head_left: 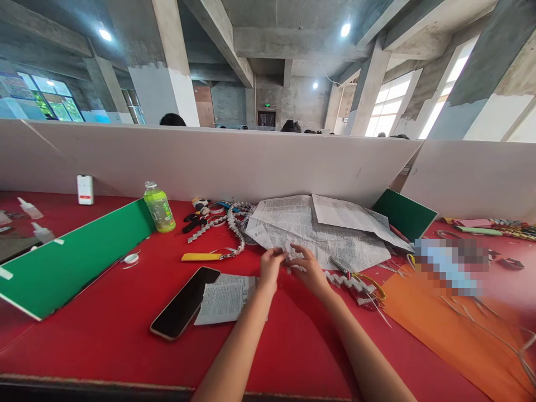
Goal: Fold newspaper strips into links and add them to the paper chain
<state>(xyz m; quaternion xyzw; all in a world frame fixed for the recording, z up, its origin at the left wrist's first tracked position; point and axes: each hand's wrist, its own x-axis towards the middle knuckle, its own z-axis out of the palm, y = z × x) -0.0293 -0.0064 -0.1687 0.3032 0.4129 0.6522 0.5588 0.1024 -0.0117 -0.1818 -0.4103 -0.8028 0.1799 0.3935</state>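
At the near edge of the spread newspaper sheets (288, 218), my left hand (271, 268) has its fingers closed on something small and greyish that I cannot make out. My right hand (309, 272) is just beside it, fingers apart and bent, their tips near the same small item. Right of my right hand lies a folded zigzag paper strip (349, 283) with yellow-handled scissors (379, 283). A torn newspaper piece (224, 301) and a black phone (184, 304) rest on the red table (117, 340) left of my left arm.
A green-labelled bottle (159, 207) stands by a green divider (84, 257). Another woven strip (237, 229) and a yellow-handled tool (201, 257) lie behind the phone. An orange sheet (435, 324) covers the right side. A white partition (209, 162) crosses the back.
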